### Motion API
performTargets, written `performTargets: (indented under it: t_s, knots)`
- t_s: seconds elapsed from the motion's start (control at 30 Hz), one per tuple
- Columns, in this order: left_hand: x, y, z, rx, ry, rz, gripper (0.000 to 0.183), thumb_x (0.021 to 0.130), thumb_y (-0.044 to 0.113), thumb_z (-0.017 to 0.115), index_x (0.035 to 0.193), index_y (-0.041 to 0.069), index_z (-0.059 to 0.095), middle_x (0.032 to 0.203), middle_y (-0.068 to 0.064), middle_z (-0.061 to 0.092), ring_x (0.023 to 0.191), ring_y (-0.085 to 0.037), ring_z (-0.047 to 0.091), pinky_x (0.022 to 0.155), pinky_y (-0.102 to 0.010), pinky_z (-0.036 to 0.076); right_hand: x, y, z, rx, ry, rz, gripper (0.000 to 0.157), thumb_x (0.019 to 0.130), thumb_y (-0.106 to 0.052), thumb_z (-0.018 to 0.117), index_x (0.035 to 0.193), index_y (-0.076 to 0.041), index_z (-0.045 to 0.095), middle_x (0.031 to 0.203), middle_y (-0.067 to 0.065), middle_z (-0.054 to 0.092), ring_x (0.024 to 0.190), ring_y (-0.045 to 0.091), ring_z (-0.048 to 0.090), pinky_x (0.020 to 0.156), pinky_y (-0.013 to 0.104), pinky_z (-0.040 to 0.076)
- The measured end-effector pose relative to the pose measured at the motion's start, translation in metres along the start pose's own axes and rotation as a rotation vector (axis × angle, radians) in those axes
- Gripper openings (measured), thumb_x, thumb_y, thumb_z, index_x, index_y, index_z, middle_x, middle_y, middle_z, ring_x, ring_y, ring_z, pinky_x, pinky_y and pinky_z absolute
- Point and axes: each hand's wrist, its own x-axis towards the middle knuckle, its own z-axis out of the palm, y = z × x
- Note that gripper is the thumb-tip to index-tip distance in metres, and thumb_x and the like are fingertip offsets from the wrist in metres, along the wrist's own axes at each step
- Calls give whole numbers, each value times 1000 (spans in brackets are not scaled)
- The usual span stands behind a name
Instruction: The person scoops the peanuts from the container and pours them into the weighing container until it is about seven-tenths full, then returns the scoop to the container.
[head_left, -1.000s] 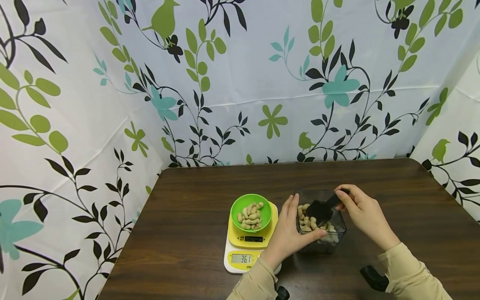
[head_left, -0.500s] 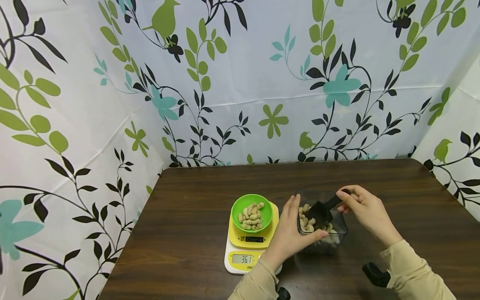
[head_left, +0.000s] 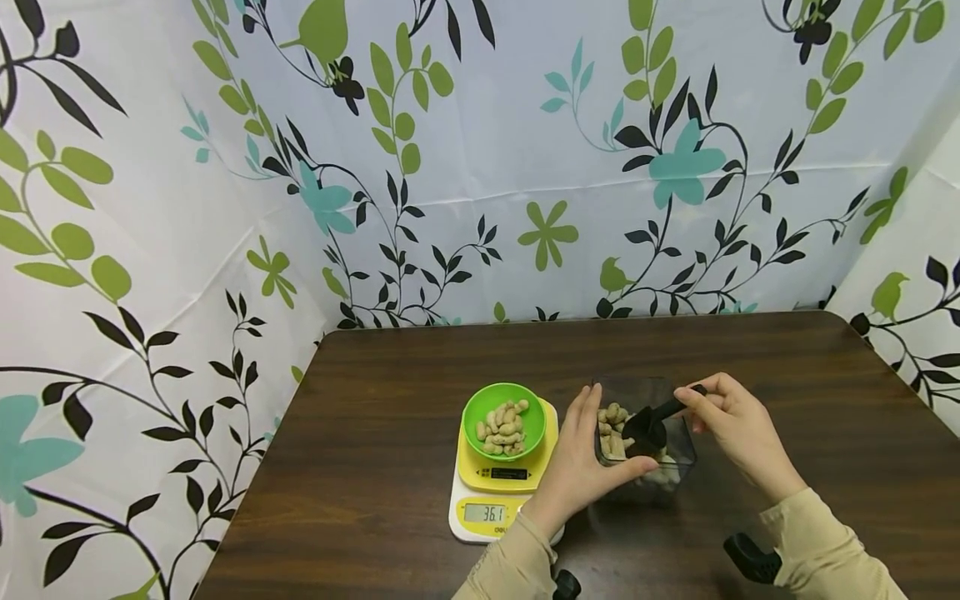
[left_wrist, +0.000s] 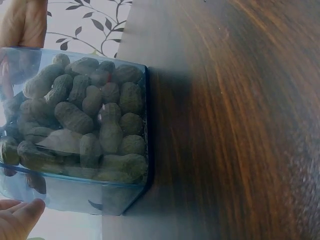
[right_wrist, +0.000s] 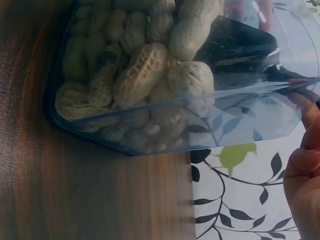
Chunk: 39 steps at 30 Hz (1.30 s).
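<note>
My left hand [head_left: 577, 467] holds a clear plastic box [head_left: 678, 467], its fingers along the left wall and its thumb at the front rim. Peanuts in their shells [left_wrist: 75, 115] lie inside, seen through the wall in the left wrist view. My right hand [head_left: 738, 429] pinches the handle of a small black scoop [head_left: 647, 433] at the box's right side. The scoop's blade is down among the peanuts, its lower edge hidden. In the right wrist view more peanuts [right_wrist: 142, 75] lie against the dark blade, behind the transparent wall.
Left of the box stands a yellow and white kitchen scale [head_left: 468, 479], its display [head_left: 485, 512] reading 36.1. On it sits a green bowl [head_left: 470, 412] with several peanuts. A patterned curtain [head_left: 480, 250] hangs behind the brown wooden table [head_left: 360, 467].
The scoop's blade has shifted a little to the right within the box and its tilt has changed slightly. The left hand keeps its place on the box. The scale reads the same.
</note>
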Motion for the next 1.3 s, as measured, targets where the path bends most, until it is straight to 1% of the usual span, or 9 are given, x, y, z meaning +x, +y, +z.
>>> performTargets:
  t_s: [0.27, 0.37, 0.6, 0.7, 0.9, 1.0, 1.13, 1.23, 1.3]
  knots:
    - [1, 2, 0, -10, -7, -7, 98, 75, 62, 66, 145, 45, 0, 157, 8, 9, 142, -21, 24, 105, -50, 37, -3, 4, 6, 161, 0, -5, 30, 95, -38, 50, 101, -9, 48, 66, 0, 63, 64, 15, 54, 61, 27, 40]
    - [0, 3, -1, -20, -2, -10, 97, 75, 61, 67, 145, 46, 1, 157, 9, 9, 143, -20, 24, 106, -50, 37, -4, 4, 8, 141, 12, -44, 27, 96, -36, 50, 102, -11, 49, 67, -2, 64, 63, 18, 52, 61, 27, 38]
    - [0, 3, -2, -24, 2, -8, 98, 75, 61, 67, 145, 45, 1, 157, 10, 9, 143, -19, 23, 107, -49, 36, -10, 2, 7, 23, 48, -180, 20, 97, -26, 50, 108, -10, 50, 64, -4, 52, 53, 15, 41, 52, 28, 32]
    - [1, 2, -2, -28, 6, -4, 98, 75, 60, 68, 145, 45, 1, 157, 10, 9, 143, -19, 23, 107, -49, 36, -12, 1, 6, 9, 53, -221, 19, 98, -23, 49, 110, -8, 50, 65, -5, 52, 56, 14, 44, 54, 26, 34]
    - [0, 2, -2, -30, 7, -1, 97, 75, 60, 68, 145, 46, 2, 156, 10, 10, 143, -20, 23, 106, -50, 36, -16, 4, 5, -39, 72, -200, 22, 98, -24, 49, 113, -9, 49, 68, 3, 57, 67, 4, 55, 62, 17, 42]
    - [0, 2, -2, -30, 5, -7, 97, 74, 60, 68, 145, 46, 2, 156, 10, 10, 143, -20, 22, 106, -50, 36, -17, 7, 5, -53, 88, -208, 21, 98, -23, 49, 113, -10, 50, 67, 1, 58, 67, 5, 56, 62, 17, 41]
    - [1, 2, -3, -38, 1, -7, 97, 75, 60, 67, 144, 47, 1, 157, 10, 9, 143, -19, 21, 107, -50, 35, -19, 7, 7, -50, 88, -217, 19, 97, -22, 50, 111, -10, 50, 64, -6, 53, 52, 8, 45, 53, 22, 36]
    - [1, 2, -2, -42, -1, -5, 97, 75, 60, 67, 144, 47, 1, 157, 11, 8, 144, -19, 20, 107, -51, 35, -20, 5, 9, -43, 76, -201, 19, 97, -24, 50, 111, -10, 50, 62, -5, 50, 45, 11, 34, 48, 26, 30]
    - [1, 2, -2, -41, 0, -5, 97, 75, 60, 67, 145, 46, 1, 156, 11, 8, 144, -19, 21, 107, -50, 35, -20, 4, 9, -34, 72, -174, 21, 98, -25, 49, 111, -9, 50, 61, -5, 50, 45, 11, 34, 47, 27, 29]
